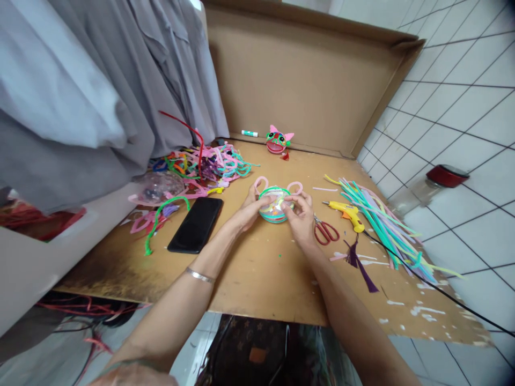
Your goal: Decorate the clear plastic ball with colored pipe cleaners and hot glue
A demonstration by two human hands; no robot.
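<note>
Both hands grip a small round craft piece point(277, 215) above the middle of the table, with a green and teal rim and a pink pipe-cleaner loop standing up on each side. My left hand point(251, 208) has its thumb pressed on the near face, its fingers curled behind. On the other side, my right hand point(300, 213) pinches the edge with thumb and fingers; the fingertips behind it are hidden. Red-handled scissors point(326, 231) lie just right of my right hand. Beyond them is a yellow glue gun point(346, 213).
Pipe cleaners point(374, 220) lie bundled at right, near a purple tassel point(356, 262) and glue smears. A black phone point(195, 225) sits left, below a tangled heap of pipe cleaners point(217, 163). A finished-looking animal face point(277, 140) and a glue stick point(249, 133) stand by the cardboard wall point(298, 80).
</note>
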